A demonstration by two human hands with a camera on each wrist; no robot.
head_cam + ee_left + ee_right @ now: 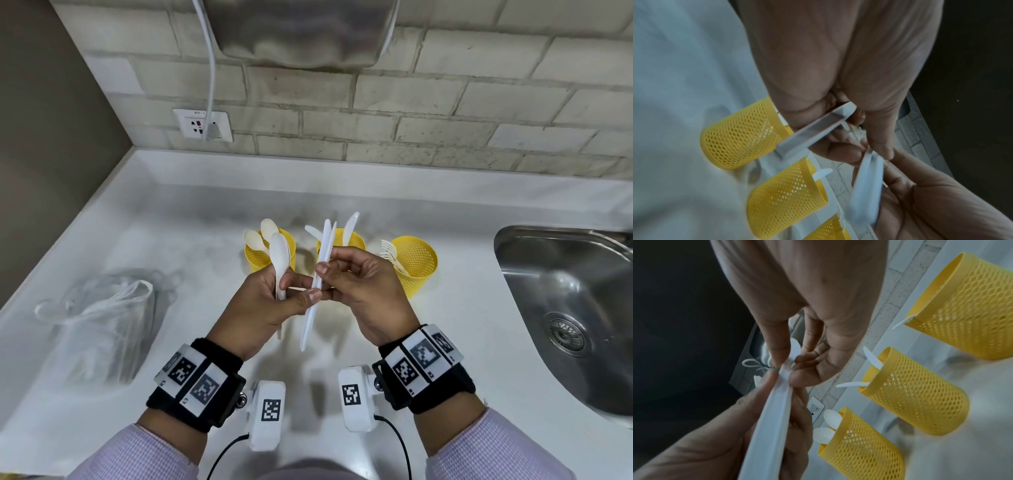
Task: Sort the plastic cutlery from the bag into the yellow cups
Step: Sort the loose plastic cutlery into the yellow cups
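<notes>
Left hand (270, 301) grips spoon (280, 260); right hand (363, 291) pinches knives (323, 263) — bag (102, 318) only overhead.

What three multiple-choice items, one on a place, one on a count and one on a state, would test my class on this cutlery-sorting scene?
1. Where does the plastic bag lie?
A. in the sink
B. on the counter, left of the cups
C. inside a cup

2. How many yellow mesh cups stand on the counter?
A. two
B. three
C. five

3. What is the left hand doing?
A. lying flat on the counter
B. reaching into the bag
C. holding a white spoon upright

Key:
1 B: the bag sits crumpled on the counter at the left, far from the sink.
2 B: the spoon cup, the knife cup and the fork cup stand in a row.
3 C: its fingers curl round the spoon's handle, while the right hand pinches white knives.
</notes>
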